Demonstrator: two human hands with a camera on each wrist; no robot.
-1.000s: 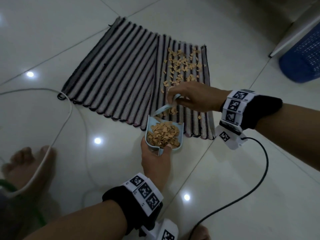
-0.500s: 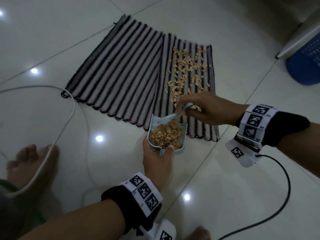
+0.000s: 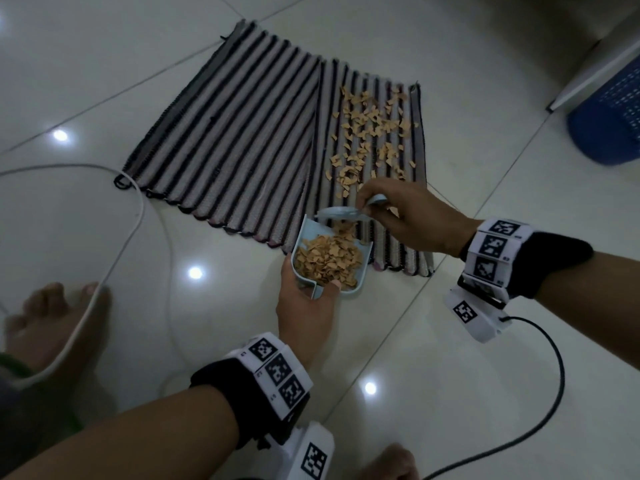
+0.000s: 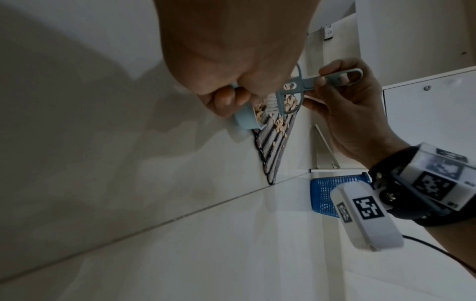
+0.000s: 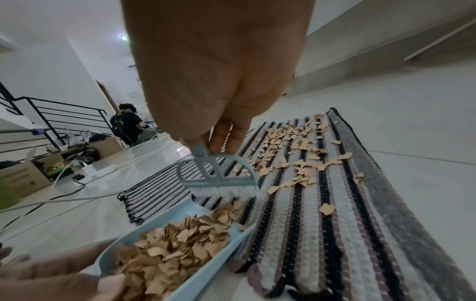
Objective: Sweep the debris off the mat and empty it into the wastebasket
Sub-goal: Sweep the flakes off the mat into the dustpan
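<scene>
At the mat's near edge, head view: right hand grips the brush, now drawn back to the dustpan gripped by the left hand. Right wrist: debris remains; more strokes needed.

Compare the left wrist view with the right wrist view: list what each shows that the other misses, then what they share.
Only the left wrist view shows the blue wastebasket and the right hand with its tagged wristband. Only the right wrist view shows a seated person, a black stair railing and cardboard boxes. Both show the brush, the dustpan with debris, and the striped mat.
</scene>
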